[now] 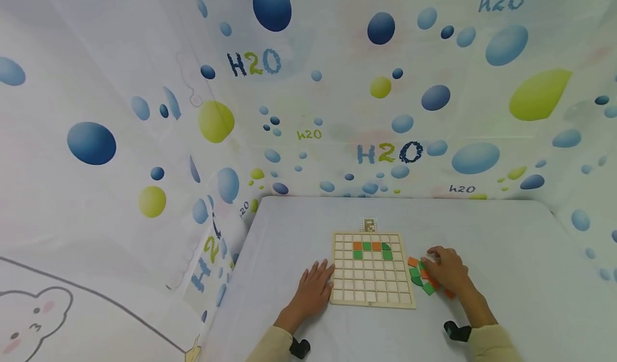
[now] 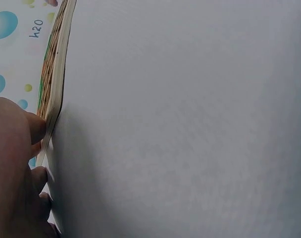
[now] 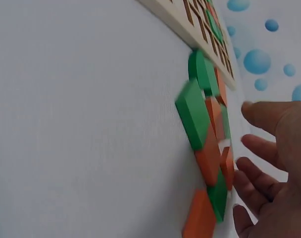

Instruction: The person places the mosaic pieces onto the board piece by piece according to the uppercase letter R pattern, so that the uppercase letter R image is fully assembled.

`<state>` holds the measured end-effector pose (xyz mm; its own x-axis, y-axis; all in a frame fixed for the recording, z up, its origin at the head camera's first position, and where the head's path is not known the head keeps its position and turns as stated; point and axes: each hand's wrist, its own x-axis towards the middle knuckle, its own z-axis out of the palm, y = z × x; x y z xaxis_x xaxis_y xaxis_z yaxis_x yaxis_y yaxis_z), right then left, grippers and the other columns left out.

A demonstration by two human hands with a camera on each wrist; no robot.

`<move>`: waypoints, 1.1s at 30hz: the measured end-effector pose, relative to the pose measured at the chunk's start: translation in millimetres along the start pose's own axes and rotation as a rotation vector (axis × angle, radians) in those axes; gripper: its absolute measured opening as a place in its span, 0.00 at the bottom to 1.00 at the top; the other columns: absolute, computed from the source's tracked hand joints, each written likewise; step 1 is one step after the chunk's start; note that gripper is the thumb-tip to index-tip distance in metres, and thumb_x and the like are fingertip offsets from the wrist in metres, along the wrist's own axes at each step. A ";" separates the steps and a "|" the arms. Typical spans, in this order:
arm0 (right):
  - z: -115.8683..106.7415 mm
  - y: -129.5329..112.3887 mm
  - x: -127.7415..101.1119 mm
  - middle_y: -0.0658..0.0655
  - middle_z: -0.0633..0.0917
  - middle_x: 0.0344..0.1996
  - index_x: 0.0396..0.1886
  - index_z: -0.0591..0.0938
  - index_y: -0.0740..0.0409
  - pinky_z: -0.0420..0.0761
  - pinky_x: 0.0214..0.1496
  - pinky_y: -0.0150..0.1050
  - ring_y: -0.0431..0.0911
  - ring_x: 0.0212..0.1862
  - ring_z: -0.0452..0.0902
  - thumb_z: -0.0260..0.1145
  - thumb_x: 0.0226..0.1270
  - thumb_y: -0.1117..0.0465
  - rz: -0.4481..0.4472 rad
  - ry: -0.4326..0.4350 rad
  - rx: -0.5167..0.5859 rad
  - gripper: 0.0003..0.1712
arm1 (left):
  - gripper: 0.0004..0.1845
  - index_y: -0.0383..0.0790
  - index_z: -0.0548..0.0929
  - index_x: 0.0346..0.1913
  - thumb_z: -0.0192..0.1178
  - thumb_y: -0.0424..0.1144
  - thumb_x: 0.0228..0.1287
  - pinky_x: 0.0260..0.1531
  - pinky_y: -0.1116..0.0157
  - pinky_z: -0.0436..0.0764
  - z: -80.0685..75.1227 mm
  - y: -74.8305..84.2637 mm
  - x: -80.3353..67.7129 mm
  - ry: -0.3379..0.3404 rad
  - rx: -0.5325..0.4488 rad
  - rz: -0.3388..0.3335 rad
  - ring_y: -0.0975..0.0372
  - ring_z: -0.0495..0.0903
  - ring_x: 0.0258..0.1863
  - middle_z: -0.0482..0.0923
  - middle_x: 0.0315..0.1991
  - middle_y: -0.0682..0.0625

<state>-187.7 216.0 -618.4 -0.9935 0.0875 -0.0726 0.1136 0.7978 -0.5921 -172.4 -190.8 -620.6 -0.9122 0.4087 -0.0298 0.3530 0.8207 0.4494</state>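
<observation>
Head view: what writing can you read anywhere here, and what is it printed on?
"H2O", large, on the bubble-print curtain at upper left and at centre above the table.
"h2O", upper right of the curtain.
"h2o", small, twice on the curtain.
The small card behind the wooden grid board: too small to read.

One wooden grid board point(image 1: 372, 284), two hands, six tiles set in it

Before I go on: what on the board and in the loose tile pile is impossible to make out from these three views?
- Loose tiles: in the head view the right hand covers part of the pile, so no count.
- Small card beyond the wooden board: too small to read.
- Board grid: the left wrist view shows only its edge, beside the left hand.
- Right wrist view: the pile is blurred, the board cut off by the top edge.
</observation>
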 end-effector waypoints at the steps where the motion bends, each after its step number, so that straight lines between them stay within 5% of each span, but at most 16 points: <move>1: 2.4 -3.4 0.5 0.75 0.79 0.56 0.61 0.80 0.65 0.73 0.49 0.70 0.70 0.57 0.75 0.67 0.74 0.45 -0.013 0.004 -0.003 0.29 | 0.26 0.45 0.68 0.80 0.46 0.45 0.85 0.78 0.37 0.55 0.4 -0.1 0.3 0.002 -0.002 0.001 0.43 0.57 0.83 0.61 0.82 0.42; 11: 14.9 -12.9 7.6 0.75 0.77 0.60 0.60 0.82 0.64 0.73 0.49 0.68 0.72 0.61 0.73 0.64 0.76 0.58 -0.043 0.003 -0.045 0.19 | 0.26 0.45 0.68 0.80 0.46 0.45 0.86 0.77 0.35 0.57 4.1 -0.9 1.9 0.009 -0.010 0.030 0.41 0.57 0.82 0.62 0.82 0.41; 33: 24.2 -18.6 27.1 0.74 0.78 0.55 0.59 0.79 0.66 0.73 0.50 0.70 0.70 0.59 0.75 0.61 0.76 0.62 -0.060 0.004 -0.013 0.18 | 0.27 0.48 0.66 0.82 0.44 0.46 0.86 0.79 0.38 0.53 5.6 -5.2 1.0 -0.007 -0.009 -0.012 0.45 0.54 0.84 0.59 0.84 0.45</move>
<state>-216.6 189.1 -628.7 -0.9986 0.0413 -0.0339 0.0533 0.8091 -0.5852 -174.0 -192.4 -627.9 -0.9146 0.4021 -0.0418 0.3403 0.8216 0.4574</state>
